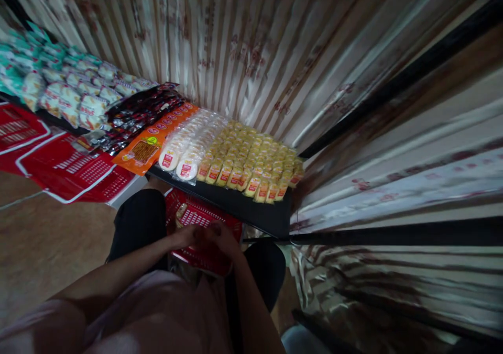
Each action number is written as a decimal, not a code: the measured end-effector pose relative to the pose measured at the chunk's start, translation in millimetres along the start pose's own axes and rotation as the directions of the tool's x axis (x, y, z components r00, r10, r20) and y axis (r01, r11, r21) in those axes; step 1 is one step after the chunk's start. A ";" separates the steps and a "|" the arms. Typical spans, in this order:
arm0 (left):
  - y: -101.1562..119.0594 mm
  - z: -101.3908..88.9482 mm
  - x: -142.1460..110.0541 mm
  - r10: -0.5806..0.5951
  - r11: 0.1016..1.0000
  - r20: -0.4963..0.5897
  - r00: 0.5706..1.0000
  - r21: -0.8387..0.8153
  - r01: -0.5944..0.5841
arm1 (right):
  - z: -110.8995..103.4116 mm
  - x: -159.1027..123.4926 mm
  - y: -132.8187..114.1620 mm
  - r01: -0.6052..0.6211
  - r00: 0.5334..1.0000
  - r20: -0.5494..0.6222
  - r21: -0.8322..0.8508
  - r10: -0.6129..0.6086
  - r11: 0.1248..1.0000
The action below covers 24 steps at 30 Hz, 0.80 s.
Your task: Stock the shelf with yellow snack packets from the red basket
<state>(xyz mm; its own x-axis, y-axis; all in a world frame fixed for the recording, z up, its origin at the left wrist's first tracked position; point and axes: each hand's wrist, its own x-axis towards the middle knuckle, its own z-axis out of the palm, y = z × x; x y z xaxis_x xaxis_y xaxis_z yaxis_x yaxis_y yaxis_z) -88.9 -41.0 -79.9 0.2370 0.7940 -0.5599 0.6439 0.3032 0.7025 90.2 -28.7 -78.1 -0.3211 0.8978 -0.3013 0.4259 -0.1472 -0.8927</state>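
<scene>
Between my knees sits a red plastic basket (204, 260) with rows of slots, partly under the shelf edge. My left hand (188, 235) and my right hand (222, 239) are close together over it, fingers curled inward. Something dark and reddish lies between them, too dim to make out. A small yellowish item (181, 212) is inside the basket, beyond my left hand. Just past the basket, yellow packaged snacks (251, 163) stand in tight rows on the black shelf (271, 218), beside clear-wrapped round white packets (186, 168).
Further left on the shelf are an orange snack bag (145, 147), dark shiny packets (145, 110), white bags (92, 110) and green bags (27, 55). Red baskets with white handles (78, 165) stand on the floor at left. Pleated printed sheeting (243, 50) and black bars (393, 233) enclose the shelf.
</scene>
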 end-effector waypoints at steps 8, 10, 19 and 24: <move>42.1 -9.0 -24.8 0.149 0.982 -0.018 0.989 -0.115 -0.150 | -24.5 -24.9 -43.8 0.096 0.990 -0.117 0.168 -0.076 0.981; 57.1 -10.6 -30.8 0.178 0.951 0.005 0.984 -0.256 -0.171 | -28.9 -27.1 -51.0 0.111 0.986 -0.150 0.236 -0.076 0.966; 112.8 -20.8 -45.4 0.241 0.821 -0.017 0.970 -0.529 -0.213 | -43.7 -27.5 -62.0 0.218 0.930 -0.362 0.412 -0.060 0.885; 134.1 -18.0 -28.9 0.256 0.824 -0.019 0.966 -0.519 -0.228 | -46.6 -32.4 -56.5 0.290 0.830 -0.555 0.362 -0.045 0.886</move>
<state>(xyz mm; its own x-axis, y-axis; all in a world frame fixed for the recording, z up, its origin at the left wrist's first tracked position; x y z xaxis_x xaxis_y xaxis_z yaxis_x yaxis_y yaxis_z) -22.4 -13.8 38.4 0.3802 0.8549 -0.3530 0.0991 0.3418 0.9345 115.9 -30.1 -2.2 0.1840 0.9826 -0.0243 -0.0223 -0.0205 -0.9995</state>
